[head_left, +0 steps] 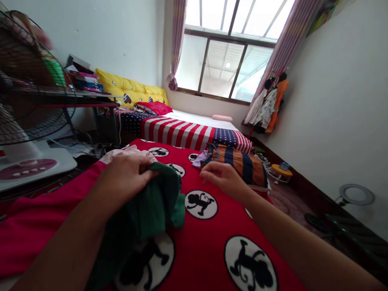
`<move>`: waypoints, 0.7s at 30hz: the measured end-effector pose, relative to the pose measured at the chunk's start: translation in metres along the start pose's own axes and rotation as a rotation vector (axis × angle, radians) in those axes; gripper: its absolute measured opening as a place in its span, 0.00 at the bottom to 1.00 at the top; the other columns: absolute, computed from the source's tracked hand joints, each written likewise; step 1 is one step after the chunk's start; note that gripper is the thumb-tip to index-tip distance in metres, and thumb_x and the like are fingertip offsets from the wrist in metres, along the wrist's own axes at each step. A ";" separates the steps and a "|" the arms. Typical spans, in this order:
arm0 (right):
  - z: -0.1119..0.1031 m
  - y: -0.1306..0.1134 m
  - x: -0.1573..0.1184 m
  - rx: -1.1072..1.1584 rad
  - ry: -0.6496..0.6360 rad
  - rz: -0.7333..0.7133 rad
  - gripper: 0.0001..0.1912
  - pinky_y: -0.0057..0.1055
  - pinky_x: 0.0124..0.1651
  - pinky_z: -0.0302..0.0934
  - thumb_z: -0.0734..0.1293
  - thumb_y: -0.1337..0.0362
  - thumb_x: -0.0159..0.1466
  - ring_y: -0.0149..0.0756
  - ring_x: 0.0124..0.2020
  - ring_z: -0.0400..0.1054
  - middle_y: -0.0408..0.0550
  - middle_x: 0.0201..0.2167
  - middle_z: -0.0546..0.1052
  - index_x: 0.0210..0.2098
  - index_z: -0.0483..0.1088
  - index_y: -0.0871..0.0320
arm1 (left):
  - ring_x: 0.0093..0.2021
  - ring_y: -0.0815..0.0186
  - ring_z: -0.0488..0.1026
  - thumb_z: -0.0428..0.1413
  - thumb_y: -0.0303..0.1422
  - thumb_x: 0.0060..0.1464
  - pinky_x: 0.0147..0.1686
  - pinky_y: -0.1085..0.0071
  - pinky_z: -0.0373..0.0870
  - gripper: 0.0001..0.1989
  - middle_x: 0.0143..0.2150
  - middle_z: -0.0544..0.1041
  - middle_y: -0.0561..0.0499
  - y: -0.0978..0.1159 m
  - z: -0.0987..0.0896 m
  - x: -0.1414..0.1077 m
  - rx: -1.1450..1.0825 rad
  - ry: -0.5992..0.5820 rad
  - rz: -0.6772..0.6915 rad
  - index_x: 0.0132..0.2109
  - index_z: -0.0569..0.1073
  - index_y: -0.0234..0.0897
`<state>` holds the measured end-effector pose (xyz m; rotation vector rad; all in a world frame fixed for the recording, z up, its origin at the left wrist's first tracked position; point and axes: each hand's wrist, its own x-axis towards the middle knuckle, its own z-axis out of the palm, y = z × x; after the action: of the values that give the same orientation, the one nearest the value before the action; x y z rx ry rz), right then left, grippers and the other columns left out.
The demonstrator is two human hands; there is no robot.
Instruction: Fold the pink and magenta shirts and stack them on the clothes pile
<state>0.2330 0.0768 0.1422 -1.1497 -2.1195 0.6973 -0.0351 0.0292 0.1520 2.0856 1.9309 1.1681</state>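
Observation:
My left hand [129,171] pinches a bunched dark green garment [157,202] by its upper edge. The cloth hangs and lies crumpled on a red blanket [200,242] printed with monkeys in white circles; its lower part is partly hidden behind my left forearm. My right hand [222,178] hovers over the blanket to the right, apart from the green cloth, its fingers curled together with nothing visible in them. Beyond it lies a folded brown and navy striped garment [239,161], with a bit of lilac cloth [200,159] beside it. A pale pink cloth [130,152] lies behind my left hand.
A fan [33,157] stands at the left, close to a desk [91,97] with stacked boxes. A bed [182,131] with a stars-and-stripes cover is under the window. Clothes [269,105] hang at the right wall, above a small yellow stool [281,169].

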 end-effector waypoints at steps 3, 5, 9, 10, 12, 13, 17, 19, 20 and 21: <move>-0.044 0.085 0.024 -0.276 0.421 0.341 0.07 0.38 0.50 0.60 0.68 0.66 0.56 0.43 0.44 0.69 0.56 0.39 0.75 0.34 0.72 0.62 | 0.34 0.61 0.73 0.54 0.44 0.52 0.35 0.67 0.66 0.16 0.31 0.77 0.54 -0.005 -0.006 0.005 0.040 0.425 -0.104 0.43 0.76 0.42; -0.069 0.128 0.031 -0.329 0.522 0.481 0.08 0.46 0.49 0.59 0.68 0.67 0.53 0.51 0.45 0.69 0.62 0.38 0.74 0.33 0.71 0.64 | 0.32 0.64 0.73 0.55 0.44 0.52 0.33 0.69 0.66 0.15 0.30 0.76 0.55 -0.004 -0.001 0.005 -0.049 0.455 -0.103 0.43 0.74 0.43; -0.082 0.154 0.036 -0.342 0.550 0.603 0.04 0.44 0.41 0.61 0.68 0.71 0.48 0.50 0.35 0.70 0.55 0.25 0.73 0.21 0.68 0.61 | 0.25 0.68 0.70 0.62 0.41 0.43 0.25 0.73 0.63 0.10 0.24 0.74 0.57 0.004 0.022 0.005 -0.170 -0.056 0.034 0.33 0.75 0.41; -0.078 0.147 0.038 -0.329 0.537 0.598 0.05 0.42 0.39 0.61 0.68 0.72 0.48 0.48 0.33 0.70 0.53 0.22 0.72 0.19 0.67 0.60 | 0.24 0.68 0.70 0.62 0.40 0.42 0.23 0.73 0.62 0.10 0.23 0.73 0.57 0.007 0.025 0.004 -0.161 -0.152 0.070 0.32 0.75 0.41; -0.065 0.122 0.043 -0.291 0.507 0.546 0.06 0.36 0.36 0.61 0.68 0.69 0.50 0.41 0.30 0.69 0.50 0.22 0.72 0.19 0.68 0.60 | 0.24 0.68 0.69 0.63 0.39 0.41 0.22 0.74 0.60 0.11 0.22 0.72 0.57 0.014 0.025 0.000 -0.142 -0.208 0.115 0.32 0.75 0.41; -0.058 0.106 0.043 -0.251 0.478 0.483 0.05 0.32 0.35 0.61 0.68 0.66 0.52 0.38 0.30 0.68 0.48 0.23 0.73 0.22 0.69 0.60 | 0.24 0.68 0.69 0.63 0.39 0.41 0.22 0.74 0.61 0.11 0.22 0.72 0.57 0.018 0.021 -0.003 -0.148 -0.193 0.126 0.33 0.74 0.42; -0.026 0.043 0.027 0.091 0.069 0.077 0.12 0.26 0.30 0.59 0.68 0.56 0.55 0.30 0.28 0.67 0.43 0.29 0.75 0.34 0.71 0.58 | 0.22 0.70 0.68 0.64 0.40 0.43 0.21 0.75 0.62 0.14 0.24 0.72 0.57 0.038 -0.011 -0.016 -0.288 -0.068 0.101 0.38 0.74 0.42; -0.011 0.025 0.010 0.101 -0.221 0.041 0.10 0.25 0.28 0.58 0.70 0.59 0.52 0.30 0.26 0.67 0.42 0.25 0.74 0.30 0.70 0.58 | 0.22 0.70 0.68 0.64 0.40 0.43 0.21 0.76 0.63 0.15 0.24 0.72 0.57 0.045 -0.026 -0.023 -0.384 0.033 0.077 0.38 0.74 0.41; -0.004 0.019 0.001 0.054 -0.274 0.082 0.09 0.24 0.27 0.57 0.71 0.61 0.51 0.30 0.25 0.67 0.42 0.23 0.73 0.26 0.68 0.58 | 0.23 0.70 0.68 0.64 0.40 0.43 0.21 0.76 0.63 0.15 0.24 0.72 0.56 0.048 -0.030 -0.026 -0.427 0.060 0.081 0.39 0.74 0.41; 0.001 0.013 -0.006 0.023 -0.266 0.134 0.09 0.24 0.25 0.56 0.71 0.63 0.51 0.30 0.24 0.67 0.41 0.21 0.71 0.24 0.66 0.58 | 0.23 0.70 0.68 0.64 0.40 0.43 0.21 0.76 0.63 0.16 0.24 0.72 0.56 0.049 -0.032 -0.028 -0.460 0.031 0.094 0.40 0.74 0.41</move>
<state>0.2419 0.0774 0.1302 -1.2540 -2.2587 0.9813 -0.0100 -0.0197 0.1869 1.9281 1.4086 1.4985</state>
